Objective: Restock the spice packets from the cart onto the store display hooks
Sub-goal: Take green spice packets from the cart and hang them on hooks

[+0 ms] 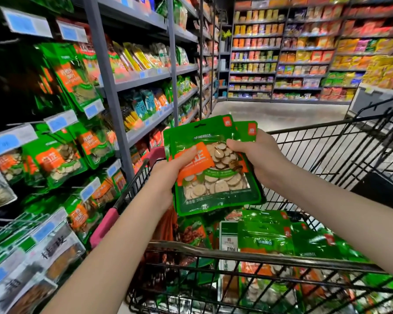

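Cart (186, 246) up close held packets (266, 241); left grip (166, 176) and right grip (261, 159) both pinched a stack (216, 184), maybe three deep.

All you really get of the person here is two arms, bare skin right down to the edge of the shot. The left forearm (114, 241) and right forearm (340, 211) are both slim and smooth. The left hand (166, 175) and right hand (259, 159) have slender fingers, and the left thumbnail (192, 148) looks short, plain and rounded.
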A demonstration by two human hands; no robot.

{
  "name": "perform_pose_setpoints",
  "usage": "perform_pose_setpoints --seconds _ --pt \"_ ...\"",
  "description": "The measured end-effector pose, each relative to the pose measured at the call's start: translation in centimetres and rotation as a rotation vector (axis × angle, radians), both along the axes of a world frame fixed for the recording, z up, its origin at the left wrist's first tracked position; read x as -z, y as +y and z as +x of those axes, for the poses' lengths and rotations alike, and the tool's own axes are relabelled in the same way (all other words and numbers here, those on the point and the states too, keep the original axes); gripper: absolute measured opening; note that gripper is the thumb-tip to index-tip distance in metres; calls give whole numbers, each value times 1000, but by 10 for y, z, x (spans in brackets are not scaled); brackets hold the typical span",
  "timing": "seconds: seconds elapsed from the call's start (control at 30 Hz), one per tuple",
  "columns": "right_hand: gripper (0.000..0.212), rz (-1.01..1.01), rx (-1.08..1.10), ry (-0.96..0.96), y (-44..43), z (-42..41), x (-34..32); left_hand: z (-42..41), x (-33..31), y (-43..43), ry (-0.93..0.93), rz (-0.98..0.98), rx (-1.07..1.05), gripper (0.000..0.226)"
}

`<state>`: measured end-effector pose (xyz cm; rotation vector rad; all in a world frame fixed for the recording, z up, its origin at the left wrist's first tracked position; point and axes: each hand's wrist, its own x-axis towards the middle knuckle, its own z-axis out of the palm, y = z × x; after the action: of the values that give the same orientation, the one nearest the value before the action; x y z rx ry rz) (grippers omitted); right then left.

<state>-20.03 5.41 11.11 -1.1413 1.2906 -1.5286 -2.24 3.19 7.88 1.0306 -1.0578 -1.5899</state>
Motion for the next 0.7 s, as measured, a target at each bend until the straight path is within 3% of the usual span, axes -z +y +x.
perform_pose_setpoints --seconds 0.23,0.27,0.4,0.47,0.6,0.67,0.7 --pt "11 -16 -131 12 -25 40 -9 51 -9 -18 34 -69 -107 98" --pt "14 -6 -138 11 -29 47 -10 58 -11 -18 6 -92 -129 95" --pt "28 -7 -120 21 -56 77 -14 99 -16 -21 -31 -181 -267 45" --pt "30 -46 -126 60 -68 95 -17 123 -14 -24 4 -168 -302 49" --pt "37 -103 -135 86 -102 138 -19 173 -11 -28 -52 -205 -498 36" --pt "43 -120 -176 66 -117 163 -20 201 -7 -31 -66 -237 -567 50" --pt "33 -135 -200 61 -122 175 -20 215 -4 -34 -56 -255 -585 54"
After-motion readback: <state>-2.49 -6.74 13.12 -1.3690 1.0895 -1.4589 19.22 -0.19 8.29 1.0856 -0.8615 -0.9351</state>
